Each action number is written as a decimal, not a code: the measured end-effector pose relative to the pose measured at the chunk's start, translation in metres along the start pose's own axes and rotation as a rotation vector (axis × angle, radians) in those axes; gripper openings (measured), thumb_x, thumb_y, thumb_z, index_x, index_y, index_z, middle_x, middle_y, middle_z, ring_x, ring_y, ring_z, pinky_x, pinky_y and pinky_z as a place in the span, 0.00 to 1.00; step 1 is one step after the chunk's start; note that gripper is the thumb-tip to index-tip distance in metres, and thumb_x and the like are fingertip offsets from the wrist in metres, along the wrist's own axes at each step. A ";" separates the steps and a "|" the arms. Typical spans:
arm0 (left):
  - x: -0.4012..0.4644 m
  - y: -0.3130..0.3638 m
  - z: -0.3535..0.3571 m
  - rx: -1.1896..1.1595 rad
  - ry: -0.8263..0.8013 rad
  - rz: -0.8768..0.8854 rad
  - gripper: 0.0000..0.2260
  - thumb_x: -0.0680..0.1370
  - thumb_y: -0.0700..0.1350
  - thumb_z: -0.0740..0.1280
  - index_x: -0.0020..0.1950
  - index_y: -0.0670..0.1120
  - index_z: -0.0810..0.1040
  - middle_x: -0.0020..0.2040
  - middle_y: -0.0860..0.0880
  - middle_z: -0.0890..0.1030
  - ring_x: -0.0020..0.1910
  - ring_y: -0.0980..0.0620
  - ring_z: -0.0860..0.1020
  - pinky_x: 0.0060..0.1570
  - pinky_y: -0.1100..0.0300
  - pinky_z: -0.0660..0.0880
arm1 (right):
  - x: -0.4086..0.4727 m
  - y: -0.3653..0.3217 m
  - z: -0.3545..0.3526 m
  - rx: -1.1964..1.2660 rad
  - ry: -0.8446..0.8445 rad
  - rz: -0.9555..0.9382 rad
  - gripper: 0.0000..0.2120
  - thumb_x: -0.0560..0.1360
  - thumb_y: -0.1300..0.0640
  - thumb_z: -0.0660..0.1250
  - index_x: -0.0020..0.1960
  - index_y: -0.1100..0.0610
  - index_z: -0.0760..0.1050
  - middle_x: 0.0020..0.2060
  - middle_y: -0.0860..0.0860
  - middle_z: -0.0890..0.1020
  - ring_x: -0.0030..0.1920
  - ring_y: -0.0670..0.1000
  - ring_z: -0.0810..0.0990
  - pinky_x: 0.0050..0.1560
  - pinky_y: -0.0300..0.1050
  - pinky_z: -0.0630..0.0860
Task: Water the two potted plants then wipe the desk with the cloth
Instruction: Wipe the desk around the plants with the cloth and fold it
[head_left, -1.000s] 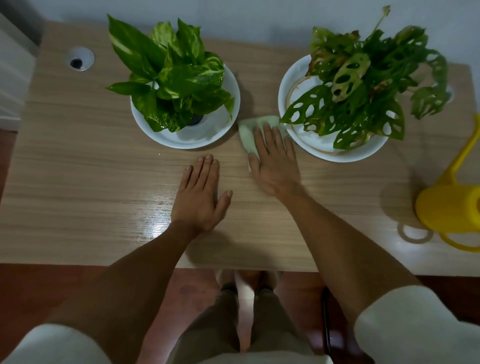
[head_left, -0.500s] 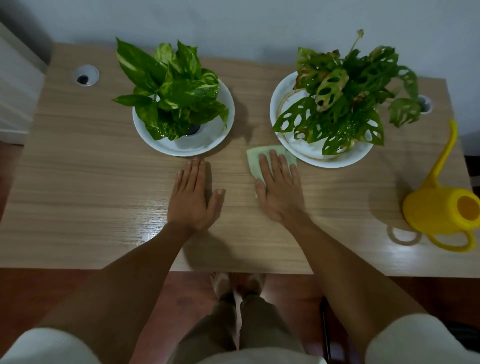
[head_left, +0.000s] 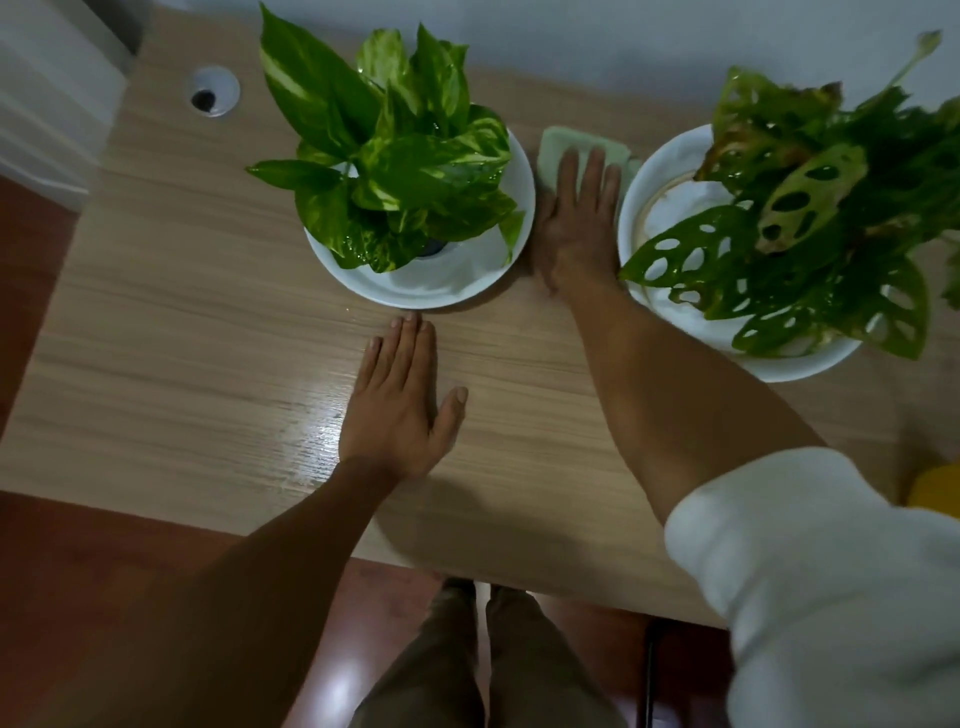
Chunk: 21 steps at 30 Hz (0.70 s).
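Observation:
Two potted plants stand on the wooden desk (head_left: 171, 332): a variegated pothos (head_left: 395, 156) in a white dish (head_left: 457, 280) and a holed-leaf monstera (head_left: 810, 208) in a white dish (head_left: 670, 208). My right hand (head_left: 576, 223) lies flat on the pale green cloth (head_left: 558, 143), pressing it on the desk in the gap between the two dishes. My left hand (head_left: 402, 405) rests flat on the desk, fingers together, fingertips just short of the pothos dish. It holds nothing.
A cable grommet (head_left: 212, 92) sits in the desk's far left corner. A sliver of the yellow watering can (head_left: 935, 486) shows at the right edge behind my white sleeve (head_left: 821, 571). The wall runs along the desk's back; red floor lies below.
My right hand has pushed the cloth away from me, from in front of the monstera dish into the gap between the dishes. The view has shifted left and closer. My left hand stays put.

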<state>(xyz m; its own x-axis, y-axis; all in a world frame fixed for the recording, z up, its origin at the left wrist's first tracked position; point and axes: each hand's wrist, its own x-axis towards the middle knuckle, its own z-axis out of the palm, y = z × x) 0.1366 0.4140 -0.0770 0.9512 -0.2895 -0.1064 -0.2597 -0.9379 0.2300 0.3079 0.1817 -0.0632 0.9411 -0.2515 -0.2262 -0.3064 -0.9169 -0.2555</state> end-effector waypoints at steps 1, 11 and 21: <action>0.000 0.000 0.001 0.002 0.005 0.000 0.36 0.83 0.60 0.55 0.83 0.40 0.51 0.84 0.42 0.51 0.84 0.48 0.45 0.82 0.46 0.47 | 0.010 -0.001 -0.001 0.006 0.003 -0.001 0.30 0.88 0.45 0.43 0.86 0.55 0.44 0.85 0.58 0.44 0.84 0.63 0.40 0.83 0.60 0.39; 0.003 -0.004 0.002 0.011 0.011 0.009 0.36 0.83 0.60 0.55 0.83 0.39 0.52 0.84 0.41 0.53 0.84 0.47 0.46 0.82 0.46 0.46 | -0.004 0.002 0.001 -0.055 0.005 -0.089 0.28 0.88 0.44 0.43 0.86 0.50 0.46 0.85 0.53 0.46 0.85 0.59 0.42 0.81 0.60 0.37; -0.001 -0.001 -0.003 -0.024 -0.001 0.024 0.33 0.84 0.58 0.52 0.83 0.40 0.51 0.84 0.41 0.52 0.84 0.47 0.46 0.82 0.46 0.46 | -0.145 0.003 0.036 -0.084 0.003 -0.125 0.29 0.86 0.43 0.39 0.86 0.46 0.48 0.85 0.46 0.51 0.85 0.53 0.46 0.83 0.61 0.43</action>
<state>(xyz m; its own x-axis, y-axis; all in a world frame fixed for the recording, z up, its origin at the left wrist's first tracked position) 0.1362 0.4154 -0.0745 0.9445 -0.3125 -0.1014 -0.2788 -0.9257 0.2558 0.1651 0.2265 -0.0651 0.9716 -0.1345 -0.1948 -0.1739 -0.9638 -0.2021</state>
